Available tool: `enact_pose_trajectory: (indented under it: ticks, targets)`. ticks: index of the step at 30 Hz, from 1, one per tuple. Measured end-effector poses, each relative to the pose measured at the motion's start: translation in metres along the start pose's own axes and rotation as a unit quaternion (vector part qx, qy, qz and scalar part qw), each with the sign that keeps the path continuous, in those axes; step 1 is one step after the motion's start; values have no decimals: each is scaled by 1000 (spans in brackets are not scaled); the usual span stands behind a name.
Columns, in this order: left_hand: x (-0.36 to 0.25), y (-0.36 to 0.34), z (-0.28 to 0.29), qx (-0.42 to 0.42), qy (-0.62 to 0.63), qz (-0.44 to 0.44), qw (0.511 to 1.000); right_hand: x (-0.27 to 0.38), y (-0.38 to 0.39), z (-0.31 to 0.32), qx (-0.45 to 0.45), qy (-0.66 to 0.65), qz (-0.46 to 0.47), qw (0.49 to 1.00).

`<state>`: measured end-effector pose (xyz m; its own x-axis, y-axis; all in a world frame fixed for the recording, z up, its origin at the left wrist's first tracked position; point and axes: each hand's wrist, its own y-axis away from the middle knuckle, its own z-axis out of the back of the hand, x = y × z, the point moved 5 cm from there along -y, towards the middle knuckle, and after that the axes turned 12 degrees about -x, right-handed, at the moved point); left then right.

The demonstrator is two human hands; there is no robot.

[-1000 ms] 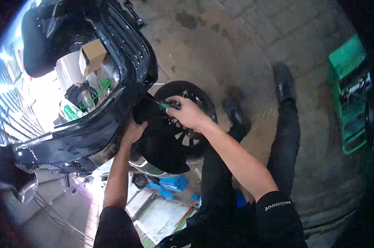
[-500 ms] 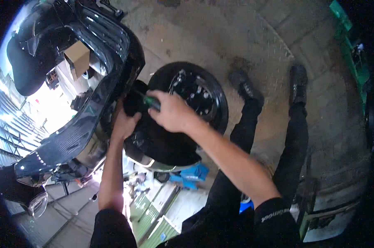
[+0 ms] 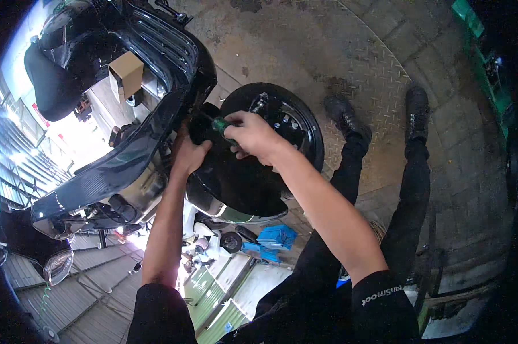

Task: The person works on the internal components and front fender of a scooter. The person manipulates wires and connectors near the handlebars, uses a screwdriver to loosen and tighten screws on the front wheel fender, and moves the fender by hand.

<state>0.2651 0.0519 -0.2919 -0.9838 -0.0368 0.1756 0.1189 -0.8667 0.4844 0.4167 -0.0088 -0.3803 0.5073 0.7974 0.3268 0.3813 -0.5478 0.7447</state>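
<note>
My right hand (image 3: 258, 139) is closed round the green handle of a screwdriver (image 3: 220, 125). Its thin shaft runs toward a black rounded part (image 3: 200, 131) on the scooter (image 3: 118, 166), beside the wheel (image 3: 313, 117); the tip is too dark to make out. My left hand (image 3: 187, 155) grips that black part from the near side, thumb against it, most fingers hidden behind it. Below both hands spreads the wheel's dark fender (image 3: 236, 186).
A cardboard box (image 3: 127, 74) rests by the scooter's black seat (image 3: 51, 80). My shoes (image 3: 346, 117) stand on a patterned metal floor plate (image 3: 379, 74) right of the wheel. Blue crates (image 3: 276, 236) and a parked vehicle's small wheel (image 3: 231, 242) lie beyond the fender.
The whole view has shifted, so scooter and hands sit slightly further right. My right hand's grip on the screwdriver handle has turned a little, its lower fingers looser. The left hand keeps its place.
</note>
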Motion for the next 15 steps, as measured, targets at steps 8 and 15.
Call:
enact_pose_trajectory:
  ticks: [8, 15]
  targets:
    - [-2, -1, -1, 26, 74, -20, 997, 13, 21, -6, -76, 339, 336, 876]
    - [0, 0, -1, 3, 7, -8, 1000, 24, 3, 6, -142, 276, 226, 923]
